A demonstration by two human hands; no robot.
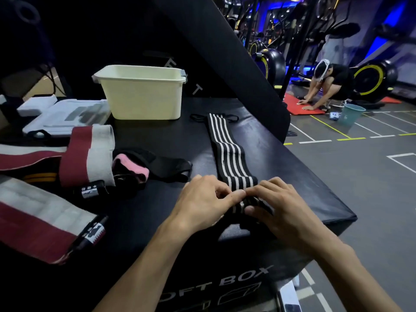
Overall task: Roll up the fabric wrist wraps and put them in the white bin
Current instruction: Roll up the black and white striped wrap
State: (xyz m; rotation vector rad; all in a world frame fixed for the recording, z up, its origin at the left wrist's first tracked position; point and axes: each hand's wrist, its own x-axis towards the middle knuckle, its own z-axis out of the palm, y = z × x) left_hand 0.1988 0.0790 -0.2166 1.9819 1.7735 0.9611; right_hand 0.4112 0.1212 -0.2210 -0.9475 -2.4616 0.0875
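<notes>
A long black wrist wrap with white stripes [227, 152] lies stretched out on the black soft box [157, 140], its far end with thin loops near the white bin [141, 93]. At the wrap's near end, my left hand [202, 199] and my right hand [276, 206] both pinch a small started roll between fingers and thumbs. The bin stands at the back of the box top; its inside is hidden from this angle.
Maroon-and-white wraps [87, 154] and a pink-and-black wrap [135, 167] lie to the left. White foam pieces [60, 115] sit beside the bin. The box edge drops off on the right. A person [326, 86] crouches on a red mat on the gym floor.
</notes>
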